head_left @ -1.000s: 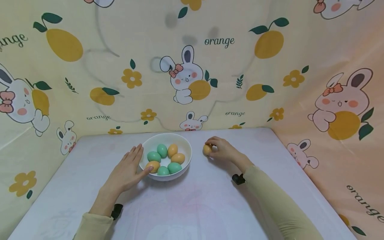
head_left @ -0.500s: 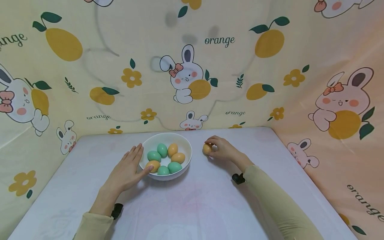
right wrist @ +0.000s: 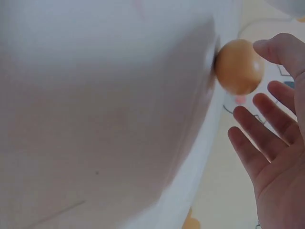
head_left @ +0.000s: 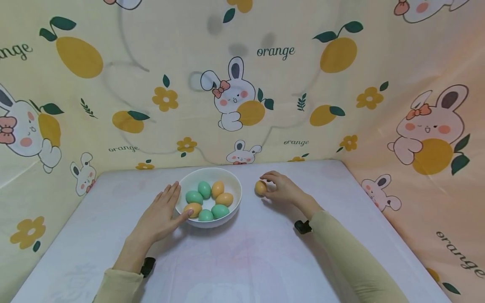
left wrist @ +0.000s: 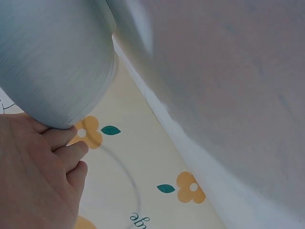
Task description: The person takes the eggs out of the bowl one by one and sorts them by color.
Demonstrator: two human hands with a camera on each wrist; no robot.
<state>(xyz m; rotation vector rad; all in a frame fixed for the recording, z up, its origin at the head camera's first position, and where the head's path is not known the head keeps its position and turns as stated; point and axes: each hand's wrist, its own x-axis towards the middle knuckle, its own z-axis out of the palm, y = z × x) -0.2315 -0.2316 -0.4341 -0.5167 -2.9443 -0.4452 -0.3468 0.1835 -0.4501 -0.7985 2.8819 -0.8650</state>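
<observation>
A white bowl (head_left: 210, 224) stands on the table, holding several green eggs (head_left: 194, 197) and several orange eggs (head_left: 225, 199). My left hand (head_left: 161, 216) lies along the bowl's left side with straight fingers, its thumb over the near rim. In the left wrist view its fingertips touch the outer wall of the bowl (left wrist: 57, 62). A lone orange egg (head_left: 260, 188) rests on the table to the right of the bowl. My right hand (head_left: 284, 189) is beside it, fingers spread around it. In the right wrist view the thumb tip is right at the egg (right wrist: 239, 67) while the other fingers (right wrist: 255, 131) stand apart from it.
A white cloth covers the table (head_left: 223, 265). Behind and at both sides hangs a cream curtain (head_left: 182, 50) printed with rabbits, oranges and flowers. Each wrist carries a small black device, such as the right wrist camera (head_left: 302, 227).
My right hand has loosened around the lone egg and drawn slightly to the right, so more of the egg shows. The left hand and the bowl have stayed in place.
</observation>
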